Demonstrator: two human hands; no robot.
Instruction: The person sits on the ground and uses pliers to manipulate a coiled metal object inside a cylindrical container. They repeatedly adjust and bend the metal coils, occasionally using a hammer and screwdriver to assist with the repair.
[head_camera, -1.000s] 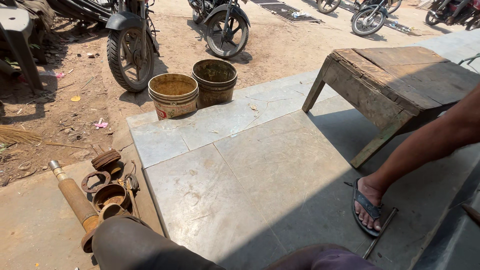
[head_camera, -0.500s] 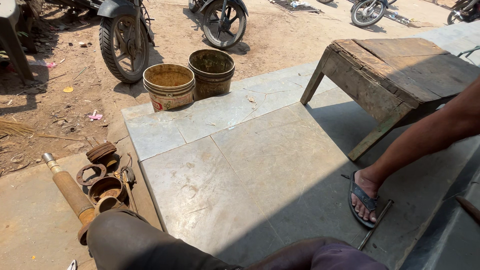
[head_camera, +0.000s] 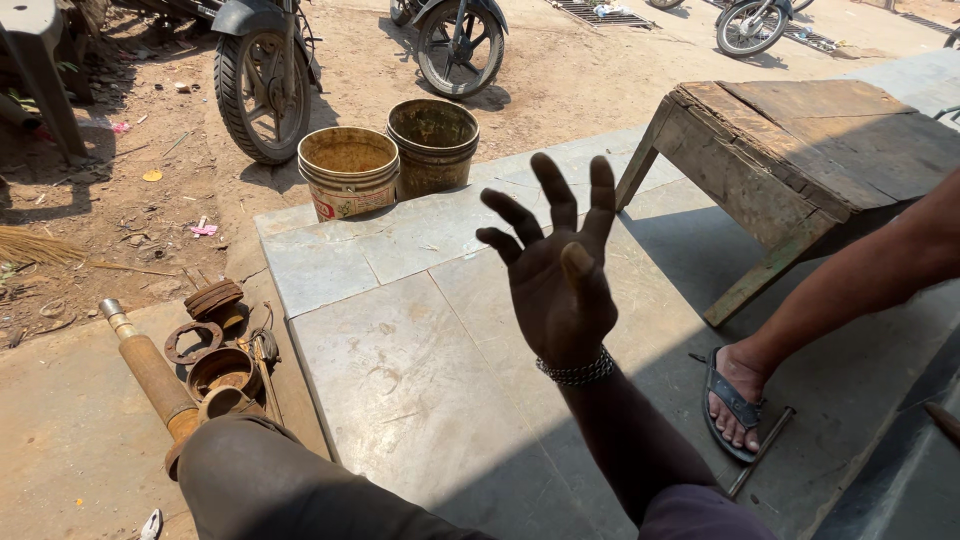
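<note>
My right hand (head_camera: 557, 275) is raised in front of me over the grey stone slabs (head_camera: 400, 370), palm turned toward me. Its fingers are spread wide and it holds nothing. A metal chain bracelet (head_camera: 575, 370) circles the wrist. My left hand is out of sight. My left knee in dark trousers (head_camera: 260, 480) fills the bottom left. Just beyond the knee lie a rusty metal shaft (head_camera: 150, 375) and several rusty rings and round parts (head_camera: 215, 330) on the concrete.
Two dirty buckets (head_camera: 348, 170) (head_camera: 433, 140) stand at the slab's far edge. A worn wooden bench (head_camera: 800, 150) is at the right. Another person's leg and sandalled foot (head_camera: 735, 395) rest beside a thin metal rod (head_camera: 762, 450). Motorcycle wheels (head_camera: 262, 90) stand on the dirt behind.
My right hand has risen into view with fingers spread; it was not visible before. The view has shifted slightly down and closer. The other person's foot stays put.
</note>
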